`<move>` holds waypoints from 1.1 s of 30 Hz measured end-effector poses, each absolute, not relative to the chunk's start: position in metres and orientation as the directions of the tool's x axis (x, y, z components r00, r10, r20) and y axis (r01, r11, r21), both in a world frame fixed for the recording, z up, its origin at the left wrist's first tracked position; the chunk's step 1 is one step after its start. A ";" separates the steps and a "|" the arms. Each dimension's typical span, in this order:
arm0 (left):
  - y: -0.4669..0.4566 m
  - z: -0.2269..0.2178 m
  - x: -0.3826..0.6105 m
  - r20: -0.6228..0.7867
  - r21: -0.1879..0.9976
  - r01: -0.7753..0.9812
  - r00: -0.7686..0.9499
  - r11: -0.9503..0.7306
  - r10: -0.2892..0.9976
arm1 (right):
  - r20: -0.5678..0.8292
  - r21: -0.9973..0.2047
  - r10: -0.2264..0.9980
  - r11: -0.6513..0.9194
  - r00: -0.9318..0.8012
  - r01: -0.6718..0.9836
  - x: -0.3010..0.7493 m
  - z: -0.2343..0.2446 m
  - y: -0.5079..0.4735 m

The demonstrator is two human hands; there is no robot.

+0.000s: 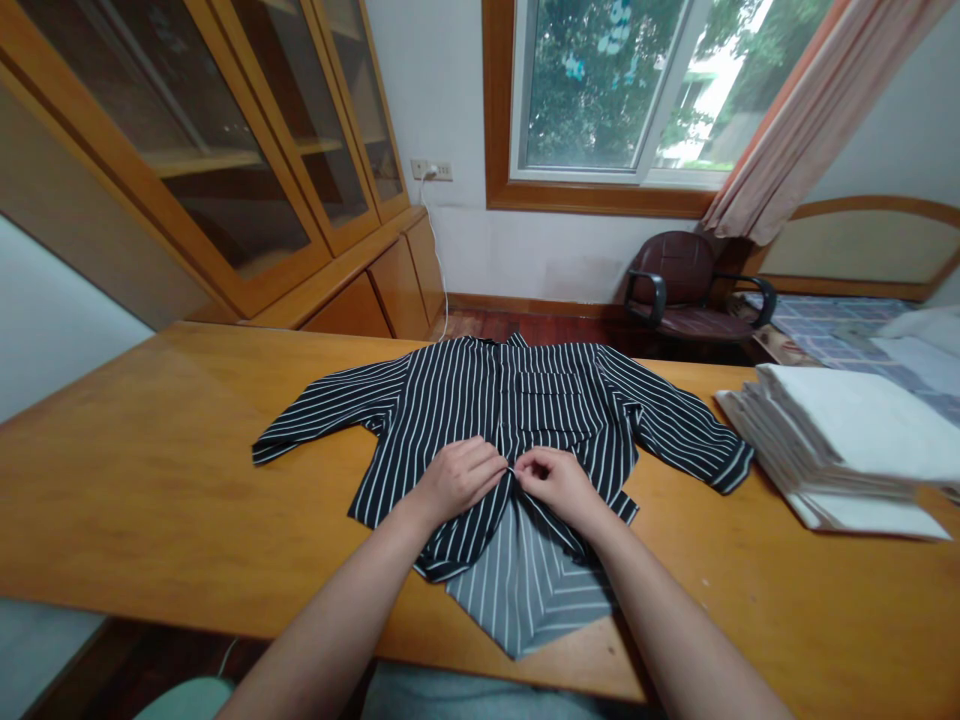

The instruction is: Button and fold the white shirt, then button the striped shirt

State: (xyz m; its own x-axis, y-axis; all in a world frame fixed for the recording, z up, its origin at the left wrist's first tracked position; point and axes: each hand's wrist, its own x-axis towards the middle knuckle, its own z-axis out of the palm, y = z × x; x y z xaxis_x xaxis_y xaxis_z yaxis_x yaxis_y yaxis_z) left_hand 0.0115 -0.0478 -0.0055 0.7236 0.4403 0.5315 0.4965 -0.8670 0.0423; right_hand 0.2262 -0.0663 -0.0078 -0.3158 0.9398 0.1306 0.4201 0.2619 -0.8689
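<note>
A black shirt with white stripes (465,400) lies front-up on the wooden table (150,480), sleeves spread to both sides, collar towards the far edge. Its lower front flaps fall open near me and show the grey inside. My left hand (457,478) and my right hand (556,484) meet at the shirt's front placket, about midway down. Both hands are closed in a pinch on the fabric edges, fingertips almost touching. Whether a button is between them is too small to tell.
A stack of folded white cloths (847,445) sits on the table at the right. Behind the table stand a dark office chair (679,285), a wooden glass-door cabinet (247,170) at the left, a window (637,80) and a bed (862,320).
</note>
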 end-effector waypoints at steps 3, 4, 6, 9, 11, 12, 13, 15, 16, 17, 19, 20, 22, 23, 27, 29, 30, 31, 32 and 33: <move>-0.048 -0.003 0.012 0.537 0.046 0.492 0.721 -0.869 0.437 | 0.155 -0.853 0.932 0.293 -0.326 0.433 0.226 -0.010 -0.067; -0.049 -0.003 0.012 0.536 0.049 0.492 0.721 -0.869 0.438 | 0.165 -0.848 0.930 0.305 -0.330 0.435 0.226 -0.010 -0.067; -0.049 -0.002 0.012 0.534 0.054 0.490 0.722 -0.870 0.440 | 0.185 -0.838 0.923 0.327 -0.336 0.436 0.226 -0.011 -0.067; -0.049 -0.002 0.011 0.531 0.055 0.489 0.724 -0.870 0.441 | 0.207 -0.822 0.913 0.357 -0.351 0.444 0.226 -0.010 -0.068; -0.048 -0.002 0.011 0.531 0.057 0.494 0.721 -0.868 0.445 | 0.222 -0.811 0.907 0.376 -0.358 0.449 0.226 -0.009 -0.068; -0.048 -0.002 0.011 0.534 0.056 0.498 0.718 -0.866 0.447 | 0.234 -0.805 0.905 0.385 -0.354 0.451 0.226 -0.009 -0.068; -0.048 -0.002 0.010 0.536 0.053 0.501 0.716 -0.864 0.448 | 0.248 -0.800 0.905 0.392 -0.345 0.453 0.226 -0.009 -0.068; -0.048 -0.002 0.010 0.542 0.044 0.505 0.713 -0.862 0.445 | 0.284 -0.793 0.907 0.405 -0.310 0.456 0.227 -0.011 -0.067; -0.048 -0.002 0.011 0.545 0.041 0.506 0.712 -0.862 0.443 | 0.304 -0.788 0.907 0.411 -0.291 0.458 0.227 -0.012 -0.066; -0.048 -0.002 0.011 0.547 0.040 0.504 0.712 -0.863 0.441 | 0.321 -0.783 0.906 0.418 -0.277 0.461 0.227 -0.014 -0.066; -0.048 -0.001 0.011 0.550 0.045 0.500 0.710 -0.865 0.440 | 0.346 -0.768 0.897 0.440 -0.276 0.465 0.227 -0.017 -0.065; -0.048 -0.001 0.011 0.550 0.048 0.498 0.710 -0.866 0.439 | 0.354 -0.759 0.890 0.453 -0.286 0.468 0.227 -0.018 -0.065; -0.048 -0.001 0.011 0.549 0.054 0.495 0.711 -0.867 0.440 | 0.361 -0.740 0.878 0.475 -0.315 0.476 0.227 -0.020 -0.065; -0.048 -0.002 0.011 0.548 0.056 0.495 0.711 -0.867 0.441 | 0.363 -0.731 0.873 0.483 -0.325 0.483 0.227 -0.020 -0.065; -0.047 -0.004 0.010 0.542 0.065 0.496 0.711 -0.866 0.448 | 0.391 -0.682 0.849 0.526 -0.354 0.508 0.228 -0.019 -0.066; -0.046 -0.005 0.009 0.539 0.071 0.498 0.710 -0.864 0.453 | 0.418 -0.646 0.827 0.562 -0.376 0.517 0.230 -0.018 -0.066; -0.046 -0.006 0.009 0.537 0.074 0.497 0.710 -0.864 0.455 | 0.429 -0.623 0.815 0.579 -0.389 0.526 0.231 -0.018 -0.066; -0.046 -0.006 0.008 0.537 0.078 0.496 0.710 -0.865 0.456 | 0.439 -0.597 0.804 0.595 -0.402 0.538 0.232 -0.017 -0.066; -0.046 -0.005 0.008 0.536 0.082 0.495 0.710 -0.865 0.457 | 0.445 -0.570 0.794 0.608 -0.415 0.552 0.233 -0.017 -0.066; -0.046 -0.005 0.008 0.537 0.085 0.492 0.710 -0.867 0.456 | 0.450 -0.541 0.784 0.621 -0.428 0.567 0.233 -0.016 -0.066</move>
